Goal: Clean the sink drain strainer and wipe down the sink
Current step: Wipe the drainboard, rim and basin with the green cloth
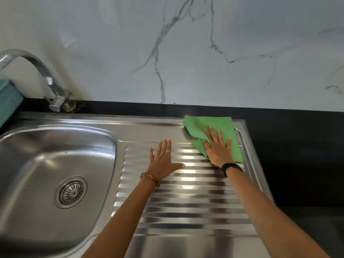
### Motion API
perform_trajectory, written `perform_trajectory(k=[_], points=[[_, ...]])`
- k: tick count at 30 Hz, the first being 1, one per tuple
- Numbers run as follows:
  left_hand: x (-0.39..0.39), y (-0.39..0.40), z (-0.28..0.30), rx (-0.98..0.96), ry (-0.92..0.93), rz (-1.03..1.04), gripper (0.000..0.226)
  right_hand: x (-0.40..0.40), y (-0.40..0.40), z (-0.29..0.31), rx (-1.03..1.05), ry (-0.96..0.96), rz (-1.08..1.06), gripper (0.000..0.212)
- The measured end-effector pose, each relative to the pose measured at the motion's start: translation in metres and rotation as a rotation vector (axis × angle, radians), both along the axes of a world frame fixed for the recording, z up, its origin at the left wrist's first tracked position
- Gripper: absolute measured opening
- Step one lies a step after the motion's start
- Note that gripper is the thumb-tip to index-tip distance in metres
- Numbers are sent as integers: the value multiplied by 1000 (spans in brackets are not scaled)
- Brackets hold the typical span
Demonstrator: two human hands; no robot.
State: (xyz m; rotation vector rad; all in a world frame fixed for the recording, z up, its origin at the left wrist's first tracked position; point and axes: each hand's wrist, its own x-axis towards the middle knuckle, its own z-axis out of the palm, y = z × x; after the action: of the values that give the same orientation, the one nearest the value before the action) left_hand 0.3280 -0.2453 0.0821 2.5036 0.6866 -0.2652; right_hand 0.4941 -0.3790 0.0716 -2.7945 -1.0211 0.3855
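A stainless steel sink [42, 146] fills the left half of the view, with the round drain strainer [70, 192] seated in the bowl's bottom. To its right lies the ribbed draining board [186, 202]. A green cloth [214, 125] is spread over the board's far right corner. My right hand [216, 148] presses flat on the cloth with straight fingers. My left hand [162, 161] rests flat on the ribs beside it, fingers spread, holding nothing.
A curved chrome tap [46, 79] rises at the back left of the sink. A teal object [8, 101] shows at the left edge. Black countertop [297, 155] runs right of the sink, and a white marble wall [186, 43] stands behind.
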Motion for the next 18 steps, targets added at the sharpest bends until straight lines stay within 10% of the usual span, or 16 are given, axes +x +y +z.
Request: perform_trajectory(k=[18], points=[[15, -6, -1, 8, 175, 55, 99, 5, 11, -4, 4, -71, 211, 51]])
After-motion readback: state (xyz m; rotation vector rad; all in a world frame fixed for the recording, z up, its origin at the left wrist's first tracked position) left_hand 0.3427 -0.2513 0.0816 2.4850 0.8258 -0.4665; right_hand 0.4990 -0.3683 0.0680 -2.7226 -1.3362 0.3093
